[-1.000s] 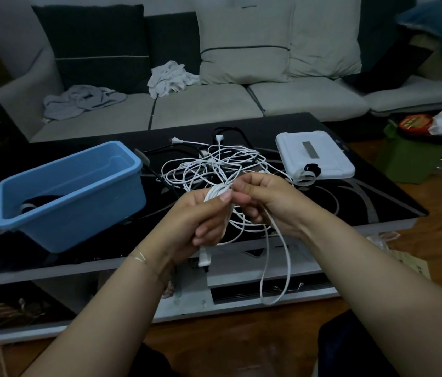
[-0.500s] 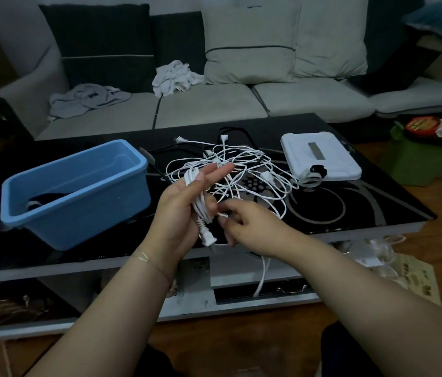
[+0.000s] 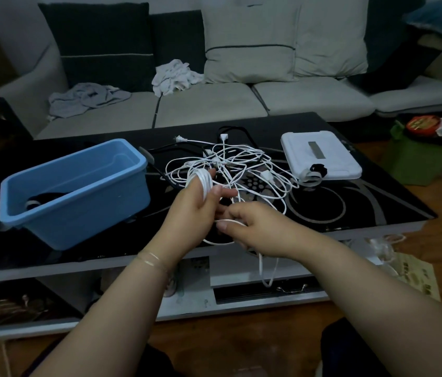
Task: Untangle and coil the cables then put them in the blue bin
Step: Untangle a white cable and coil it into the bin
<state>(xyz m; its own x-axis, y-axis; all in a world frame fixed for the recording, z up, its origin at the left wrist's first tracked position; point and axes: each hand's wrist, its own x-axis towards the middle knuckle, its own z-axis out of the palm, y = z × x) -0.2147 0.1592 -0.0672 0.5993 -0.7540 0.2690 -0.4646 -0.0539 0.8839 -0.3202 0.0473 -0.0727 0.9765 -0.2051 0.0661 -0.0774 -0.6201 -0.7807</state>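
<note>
The left hand (image 3: 196, 198) in the middle of the frame holds up a white cable (image 3: 205, 180) wound in loops around its fingers, so the loops stay neat and do not slip off. The right hand (image 3: 252, 227) sits just below and to the right, pinching the loose end of the same cable to feed it on. The rest of that end hangs down past the edge of the counter (image 3: 377, 202).

Behind the hands, a messy pile of white cables (image 3: 241, 167) lies on the counter, waiting its turn. The blue bin (image 3: 76, 191) stands at the left, close by so a finished coil can drop right in. Something dark lies in its bottom, maybe a black cable, but the room is too dim to tell.
</note>
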